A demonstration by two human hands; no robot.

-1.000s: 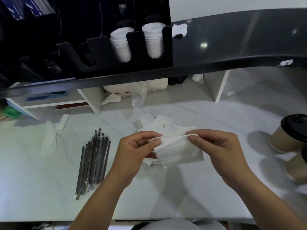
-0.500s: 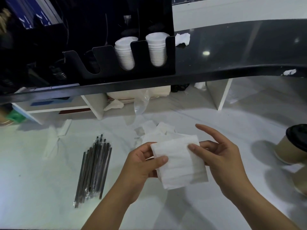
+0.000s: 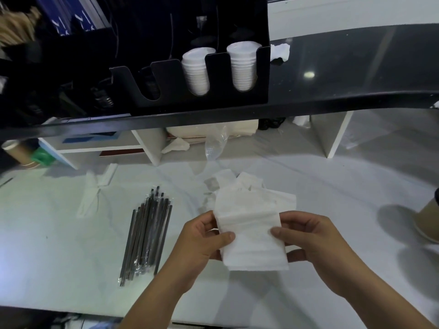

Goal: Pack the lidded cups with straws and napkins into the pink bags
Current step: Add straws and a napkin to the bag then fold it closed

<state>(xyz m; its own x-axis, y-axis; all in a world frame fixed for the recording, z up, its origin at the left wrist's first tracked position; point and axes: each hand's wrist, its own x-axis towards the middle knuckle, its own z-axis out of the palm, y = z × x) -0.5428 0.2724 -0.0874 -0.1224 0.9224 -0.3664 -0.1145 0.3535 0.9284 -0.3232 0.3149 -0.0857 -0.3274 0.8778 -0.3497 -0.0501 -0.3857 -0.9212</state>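
Note:
Both hands hold one white folded napkin (image 3: 251, 236) above the white counter. My left hand (image 3: 202, 243) pinches its left edge with thumb on top. My right hand (image 3: 311, 241) pinches its right edge the same way. Behind it lies a loose pile of more napkins (image 3: 244, 188). A bundle of dark wrapped straws (image 3: 147, 236) lies to the left of my hands. A brown paper cup with a black lid (image 3: 427, 219) stands at the right edge, partly cut off. No pink bag is in view.
A black raised shelf (image 3: 356, 74) spans the back, carrying a black holder (image 3: 213, 74) with two stacks of white lids. Under it stand white dividers (image 3: 332, 134), a crumpled clear plastic bag (image 3: 215, 143) and another brown cup (image 3: 16, 153) at far left.
The napkin was folded lower and squarer between my hands. My right hand, which had its fingers spread half a second ago, now pinches the napkin's right edge again.

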